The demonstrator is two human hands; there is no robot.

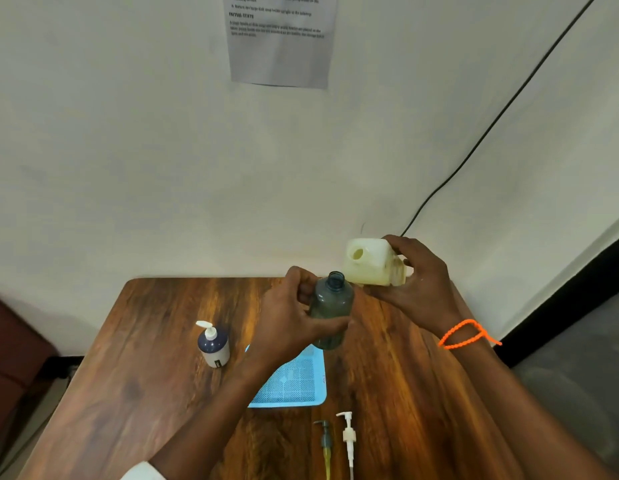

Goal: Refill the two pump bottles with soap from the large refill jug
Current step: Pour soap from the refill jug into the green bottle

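My left hand (287, 317) grips a translucent grey-blue pump bottle (330, 311) with its neck open, held above the table. My right hand (417, 282) holds the white refill jug (372, 263) tilted on its side, its open mouth facing left, just above and to the right of the bottle's neck. Yellowish soap shows inside the jug. A second pump bottle (214, 344), white with a dark top and a white pump fitted, stands upright on the table to the left. Two loose pump heads lie near the front edge, one grey (324, 441) and one white (348, 436).
A light-blue mesh tray (301, 386) lies on the wooden table (145, 393) under my left forearm. The wall is close behind the table, with a black cable (474, 147) running down it. A dark chair (13, 341) stands at the left.
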